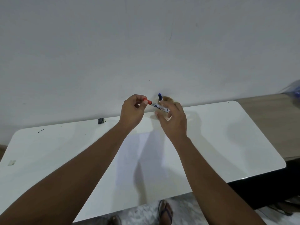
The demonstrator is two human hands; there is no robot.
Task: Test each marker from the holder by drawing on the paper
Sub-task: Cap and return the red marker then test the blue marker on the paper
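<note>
The right hand [172, 120] covers most of the holder [168, 99] at about 12 o'clock, so only its tan rim peeks out. The red marker [158, 107] label is half hidden, can't read it. Blurry blue thing [294, 90] at 3 o'clock is cut off.

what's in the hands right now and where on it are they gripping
Both hands hold one red-capped marker. The left hand pinches the red cap end; the right hand grips the other end of the white barrel.
</note>
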